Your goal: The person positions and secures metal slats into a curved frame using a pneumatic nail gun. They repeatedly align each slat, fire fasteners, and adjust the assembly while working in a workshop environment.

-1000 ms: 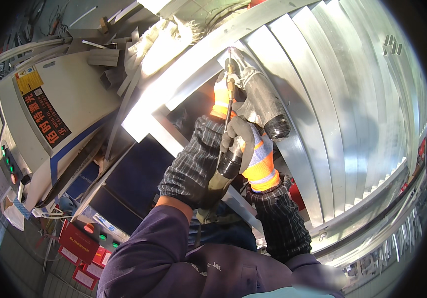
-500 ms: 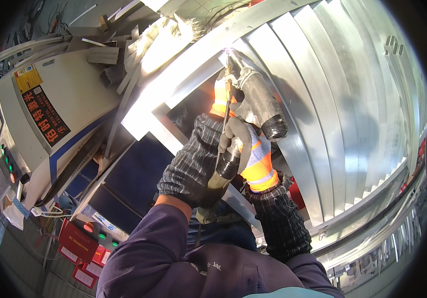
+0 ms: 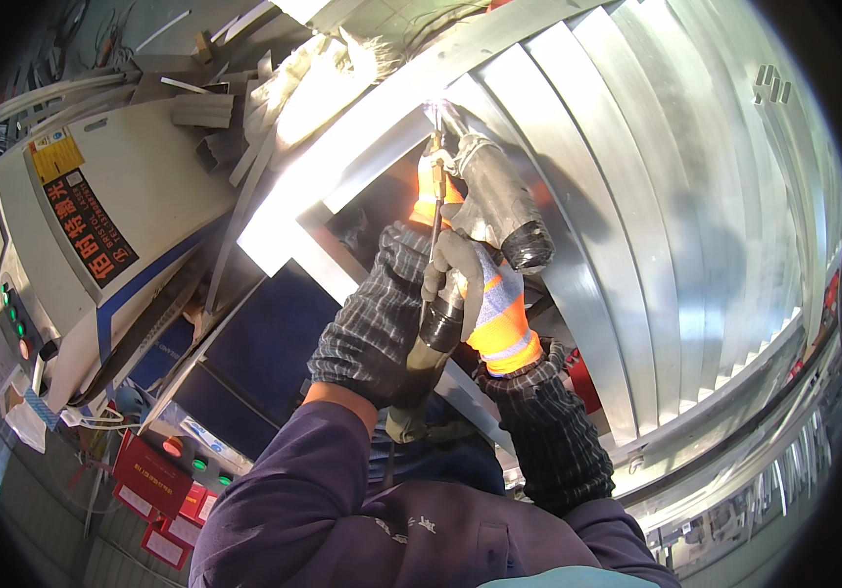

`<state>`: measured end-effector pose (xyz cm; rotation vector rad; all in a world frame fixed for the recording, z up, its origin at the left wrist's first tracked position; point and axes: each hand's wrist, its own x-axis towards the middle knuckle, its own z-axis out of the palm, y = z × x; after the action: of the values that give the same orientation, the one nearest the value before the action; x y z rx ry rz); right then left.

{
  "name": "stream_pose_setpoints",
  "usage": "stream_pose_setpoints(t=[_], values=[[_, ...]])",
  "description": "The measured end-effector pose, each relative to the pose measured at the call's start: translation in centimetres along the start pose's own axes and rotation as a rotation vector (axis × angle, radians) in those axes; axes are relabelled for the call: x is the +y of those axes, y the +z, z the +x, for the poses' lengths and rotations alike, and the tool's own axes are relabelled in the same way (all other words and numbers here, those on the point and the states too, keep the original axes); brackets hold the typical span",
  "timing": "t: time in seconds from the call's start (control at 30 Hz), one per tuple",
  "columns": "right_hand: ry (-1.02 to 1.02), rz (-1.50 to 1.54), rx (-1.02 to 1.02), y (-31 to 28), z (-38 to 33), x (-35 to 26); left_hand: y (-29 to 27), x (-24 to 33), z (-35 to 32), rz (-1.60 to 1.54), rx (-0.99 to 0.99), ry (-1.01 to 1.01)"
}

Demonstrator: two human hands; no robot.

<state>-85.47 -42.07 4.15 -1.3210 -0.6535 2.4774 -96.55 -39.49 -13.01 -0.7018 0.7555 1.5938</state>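
My right hand (image 3: 487, 299), in a grey-palmed glove with an orange and lilac back, is closed round the handle of a welding gun (image 3: 501, 201). The gun has a dark, taped cylindrical body, and a thin brass wire-feed tube (image 3: 438, 176) runs beside its nozzle. A bright glow sits at the tip, on the inner edge of a shiny metal frame (image 3: 342, 157) where curved slats (image 3: 577, 127) meet it. My left hand (image 3: 428, 191), in an orange glove, is up by the front of the gun; its fingers are mostly hidden behind the tube and nozzle.
On the left stands a white and blue machine cabinet (image 3: 146, 206) with a screen and lit buttons. Metal offcuts (image 3: 200, 108) and a pale fluffy bundle (image 3: 328, 83) lie beyond the frame. Red booklets (image 3: 149, 475) are at lower left. A dark hose (image 3: 431, 363) trails from the gun handle.
The gun and both hands have shifted slightly left along the frame edge, and the glowing spot has moved left with them. The right hand still grips the handle.
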Motion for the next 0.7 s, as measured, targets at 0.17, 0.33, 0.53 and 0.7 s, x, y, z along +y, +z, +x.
stream_pose_setpoints(t=[0.17, 0.33, 0.53, 0.7], values=[[-0.067, -0.132, 0.028, 0.4, -4.2, -0.9, 1.2, 0.0, -1.1, 0.230, 0.012, 0.043], [-0.173, -0.191, 0.055, -5.0, -10.6, -3.1, 1.7, -1.1, -1.5, 1.112, 0.059, 0.423], [-0.360, -0.228, 0.731, -18.5, -20.9, -6.5, -2.0, 1.9, -1.7, 1.199, -0.255, 0.249], [-0.235, 0.152, 0.828, -26.8, -33.7, -4.1, -0.6, 1.2, -8.9, 1.592, -0.260, 0.487]])
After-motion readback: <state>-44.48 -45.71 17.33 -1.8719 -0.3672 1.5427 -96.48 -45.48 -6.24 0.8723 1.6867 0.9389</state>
